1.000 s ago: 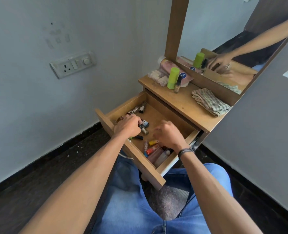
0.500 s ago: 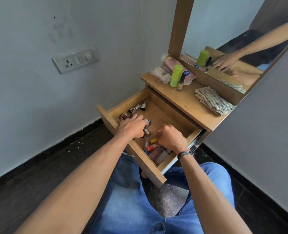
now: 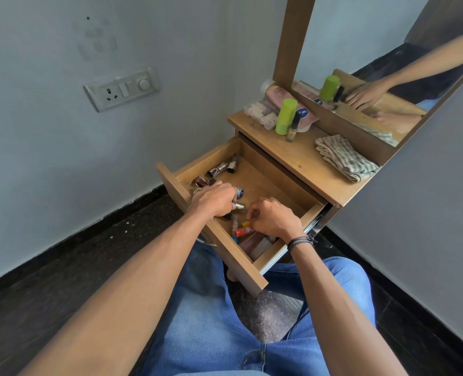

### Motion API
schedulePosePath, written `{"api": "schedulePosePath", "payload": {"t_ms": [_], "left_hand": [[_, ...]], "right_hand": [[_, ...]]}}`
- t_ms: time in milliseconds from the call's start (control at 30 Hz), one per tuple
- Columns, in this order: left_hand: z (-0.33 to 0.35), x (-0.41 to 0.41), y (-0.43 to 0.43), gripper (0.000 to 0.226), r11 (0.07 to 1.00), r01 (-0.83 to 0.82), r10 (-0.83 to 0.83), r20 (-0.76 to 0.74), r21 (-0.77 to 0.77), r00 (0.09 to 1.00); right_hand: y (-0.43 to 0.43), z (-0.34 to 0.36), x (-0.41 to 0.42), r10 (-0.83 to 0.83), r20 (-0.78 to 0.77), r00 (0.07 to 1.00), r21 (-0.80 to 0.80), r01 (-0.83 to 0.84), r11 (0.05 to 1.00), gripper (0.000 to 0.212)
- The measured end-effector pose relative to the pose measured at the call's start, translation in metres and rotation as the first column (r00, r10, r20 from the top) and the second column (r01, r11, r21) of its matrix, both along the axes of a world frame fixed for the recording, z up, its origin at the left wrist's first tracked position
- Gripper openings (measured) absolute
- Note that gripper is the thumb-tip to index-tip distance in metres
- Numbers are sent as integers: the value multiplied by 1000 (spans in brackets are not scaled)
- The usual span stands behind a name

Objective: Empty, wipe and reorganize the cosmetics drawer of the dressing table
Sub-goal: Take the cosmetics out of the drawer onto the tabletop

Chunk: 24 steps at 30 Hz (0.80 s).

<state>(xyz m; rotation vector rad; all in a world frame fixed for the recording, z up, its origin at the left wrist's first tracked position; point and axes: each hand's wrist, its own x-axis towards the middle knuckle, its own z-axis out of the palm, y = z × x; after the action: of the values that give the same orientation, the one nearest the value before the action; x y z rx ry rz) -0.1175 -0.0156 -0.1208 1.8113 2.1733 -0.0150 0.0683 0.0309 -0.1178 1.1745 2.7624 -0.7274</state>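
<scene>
Left hand [image 3: 214,200] grips small bottles [image 3: 239,205] in the drawer [image 3: 226,246], right hand [image 3: 275,219] beside.

Wooden tabletop [image 3: 306,165] under bottles [image 3: 285,115], folded cloth [image 3: 344,158].

Left hand [image 3: 214,199], right hand [image 3: 275,221], both curled

free: drawer [image 3: 273,191] back-right floor | blocked: bottles [image 3: 220,168] left, tubes [image 3: 252,241] front, possibly overlapping
</scene>
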Motion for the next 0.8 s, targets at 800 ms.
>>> {"api": "schedulePosePath", "payload": {"t_ms": [800], "left_hand": [[0, -5, 0, 17, 986, -81, 64, 119, 144, 991]], "right_hand": [[-8, -2, 2, 45, 16, 999, 168, -47, 985, 30]]}}
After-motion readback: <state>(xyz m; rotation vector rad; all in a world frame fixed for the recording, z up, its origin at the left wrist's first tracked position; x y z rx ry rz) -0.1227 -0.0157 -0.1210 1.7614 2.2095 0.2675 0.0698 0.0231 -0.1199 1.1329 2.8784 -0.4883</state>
